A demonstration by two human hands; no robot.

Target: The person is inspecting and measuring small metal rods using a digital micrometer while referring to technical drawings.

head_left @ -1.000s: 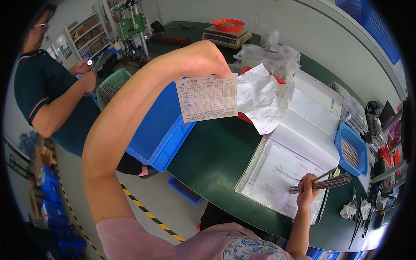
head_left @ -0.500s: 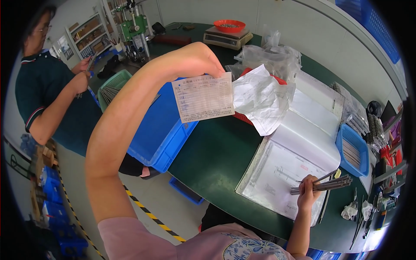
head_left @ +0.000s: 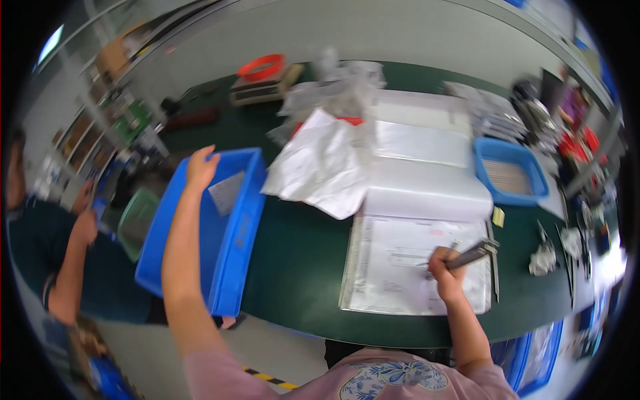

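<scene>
My left hand (head_left: 202, 169) is over the big blue bin (head_left: 251, 200), apparently empty, its fingers loosely apart and a little blurred. Beside it, a small printed paper card (head_left: 227, 193) lies inside that bin. My right hand (head_left: 448, 272) is closed around a bundle of thin grey metal rods (head_left: 477, 253), whose ends point up and right. Under this hand an open binder (head_left: 373, 267) with a drawing in a clear sleeve lies on the green table (head_left: 293, 267).
Crumpled white paper (head_left: 320, 163) covers a red tray left of the binder. A scale (head_left: 257, 93) carries an orange bowl (head_left: 262, 67) at the back. A blue basket (head_left: 510, 197) of rods stands right. At far left, a person (head_left: 73, 267) works near a green basket (head_left: 138, 223).
My left hand has let go of the card, which now lies in the blue bin. The view has turned left. My right hand still grips the rods over the binder.
</scene>
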